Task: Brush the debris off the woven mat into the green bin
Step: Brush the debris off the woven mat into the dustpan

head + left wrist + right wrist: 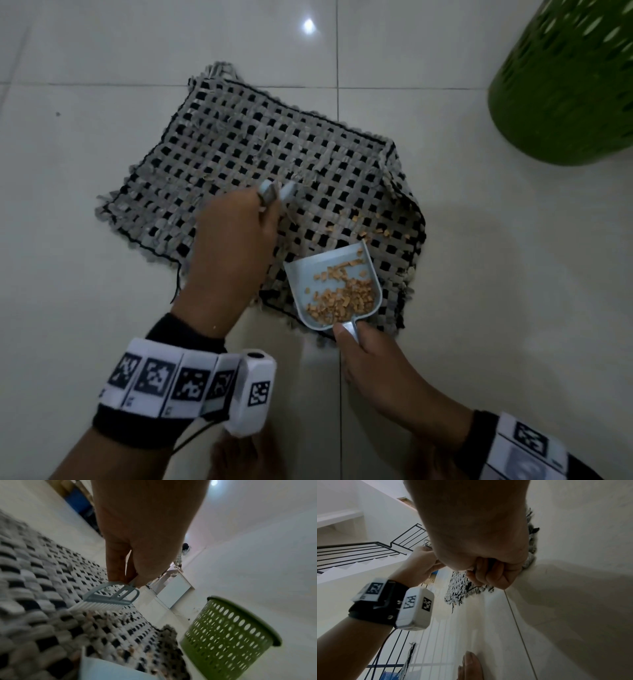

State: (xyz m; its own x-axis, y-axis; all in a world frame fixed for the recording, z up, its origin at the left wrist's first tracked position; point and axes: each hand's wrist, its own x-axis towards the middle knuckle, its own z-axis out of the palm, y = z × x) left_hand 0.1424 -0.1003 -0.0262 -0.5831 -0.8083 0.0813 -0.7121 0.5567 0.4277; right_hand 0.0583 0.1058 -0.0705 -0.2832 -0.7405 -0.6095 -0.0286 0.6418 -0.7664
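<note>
A grey-and-black woven mat (246, 150) lies on the tiled floor. My left hand (233, 240) grips a small pale blue brush (109, 597), its white bristles just above the mat (42, 588). My right hand (373, 359) holds the handle of a pale blue dustpan (329, 274) that rests on the mat's near right part. Orange debris (346, 294) fills the pan's back, and a few bits of loose debris (359, 222) lie on the mat just beyond its lip. The green perforated bin (568, 89) stands at the far right, also in the left wrist view (229, 637).
Pale glossy floor tiles (102, 51) surround the mat. In the left wrist view a white cabinet (175, 593) and a person (181, 557) stand far off. A staircase with a black railing (359, 550) shows in the right wrist view.
</note>
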